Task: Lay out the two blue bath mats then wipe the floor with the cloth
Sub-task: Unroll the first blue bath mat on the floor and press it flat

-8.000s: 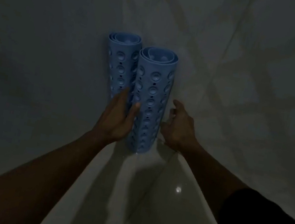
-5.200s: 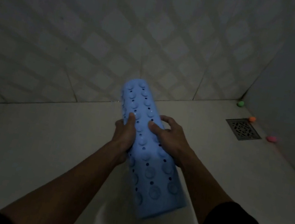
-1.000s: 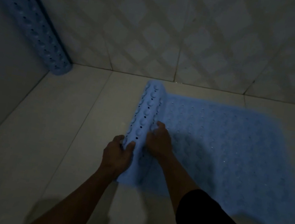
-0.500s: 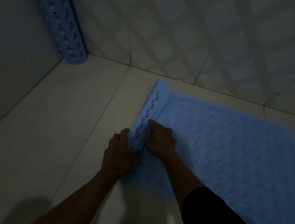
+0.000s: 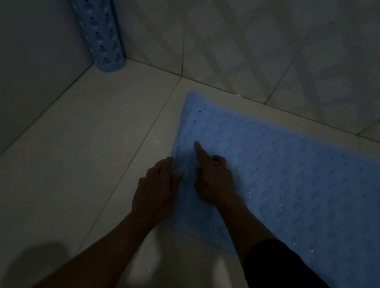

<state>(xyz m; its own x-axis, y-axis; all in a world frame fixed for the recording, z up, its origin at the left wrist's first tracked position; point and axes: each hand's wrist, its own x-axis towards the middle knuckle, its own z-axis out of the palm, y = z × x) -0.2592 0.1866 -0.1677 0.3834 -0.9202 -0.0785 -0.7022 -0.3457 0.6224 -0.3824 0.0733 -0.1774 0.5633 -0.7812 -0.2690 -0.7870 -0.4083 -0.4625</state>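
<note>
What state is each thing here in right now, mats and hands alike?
Unrolled bath mat: spread flat on the floor.
Rolled bath mat: rolled up, standing in the corner.
Left hand: open, flat at the mat's left edge.
Right hand: forefinger out, pressing on the mat.

Rolled mat [image 5: 90, 9] left of flat mat [image 5: 303, 184]
</note>
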